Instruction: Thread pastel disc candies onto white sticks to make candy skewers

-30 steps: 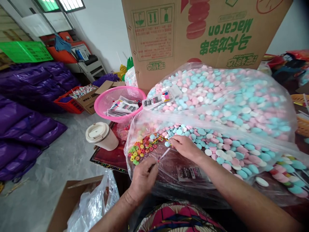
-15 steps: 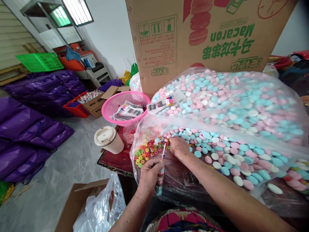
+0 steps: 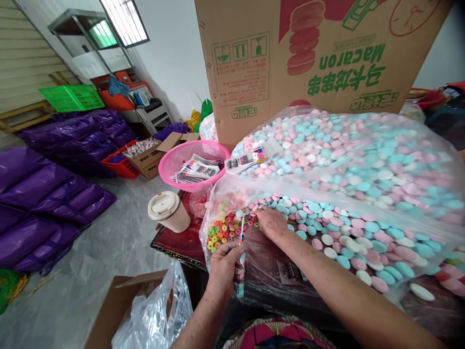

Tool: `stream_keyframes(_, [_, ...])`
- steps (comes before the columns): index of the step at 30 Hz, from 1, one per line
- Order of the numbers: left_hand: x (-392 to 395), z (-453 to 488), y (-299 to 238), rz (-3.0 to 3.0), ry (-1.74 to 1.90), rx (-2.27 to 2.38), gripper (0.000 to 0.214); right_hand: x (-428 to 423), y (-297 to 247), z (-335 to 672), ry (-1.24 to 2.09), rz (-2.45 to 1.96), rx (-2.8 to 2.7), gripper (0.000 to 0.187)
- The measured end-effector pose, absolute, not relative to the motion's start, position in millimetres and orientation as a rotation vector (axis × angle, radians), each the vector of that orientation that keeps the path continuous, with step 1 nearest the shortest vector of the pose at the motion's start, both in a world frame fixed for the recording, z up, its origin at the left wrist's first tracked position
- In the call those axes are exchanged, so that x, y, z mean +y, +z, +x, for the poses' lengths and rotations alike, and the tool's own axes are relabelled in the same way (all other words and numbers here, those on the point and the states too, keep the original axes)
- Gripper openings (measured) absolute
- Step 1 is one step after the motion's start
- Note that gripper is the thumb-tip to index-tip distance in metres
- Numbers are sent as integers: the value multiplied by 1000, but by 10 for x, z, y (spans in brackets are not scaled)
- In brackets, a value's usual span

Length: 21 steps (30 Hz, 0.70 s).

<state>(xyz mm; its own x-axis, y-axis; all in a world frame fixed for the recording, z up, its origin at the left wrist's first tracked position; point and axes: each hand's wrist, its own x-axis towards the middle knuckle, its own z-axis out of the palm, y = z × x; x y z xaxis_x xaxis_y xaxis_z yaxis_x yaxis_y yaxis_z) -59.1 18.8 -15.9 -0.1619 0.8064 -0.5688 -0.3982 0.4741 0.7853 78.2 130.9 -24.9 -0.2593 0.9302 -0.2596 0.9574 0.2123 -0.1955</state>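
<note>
My left hand [image 3: 227,261] is closed around a narrow clear packet [image 3: 239,276] filled with pink, blue and white tablet candies. A white stick [image 3: 242,227] pokes up out of its top. My right hand [image 3: 271,220] reaches to the near edge of the loose tablet candies [image 3: 337,228], fingers curled down and pressed together. What its fingertips pinch is hidden. Small coloured ring candies [image 3: 221,230] lie between the two hands and the bag's left edge. Behind them spreads a big clear plastic bag [image 3: 308,179] full of pastel tablets.
A pink basket [image 3: 167,165] holds printed packets; another printed packet [image 3: 247,160] lies on the big bag. A lidded cup [image 3: 169,211] stands at the table's left edge. The large macaron carton [image 3: 269,106] rises behind. An open carton [image 3: 109,310] with plastic sits below left.
The view has shifted slightly. My right hand stays at the candies' edge; a thin yellow stick by its fingers no longer shows. My left hand still holds the packet, its stick now more upright.
</note>
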Motion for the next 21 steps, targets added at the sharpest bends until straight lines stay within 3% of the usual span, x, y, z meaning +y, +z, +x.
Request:
stream_keyframes(2, [188,-612,-148,394,1121,1346,44,1315,-236,830,-458,1864,2439,21])
stream_keyframes(16, [451,73,-39,489,812,994,28,420,48,1540,-180,2045,2501,30])
stream_keyframes(21, [459,176,-12,518,790,1017,24,370,74,1908,86,2250,2546,36])
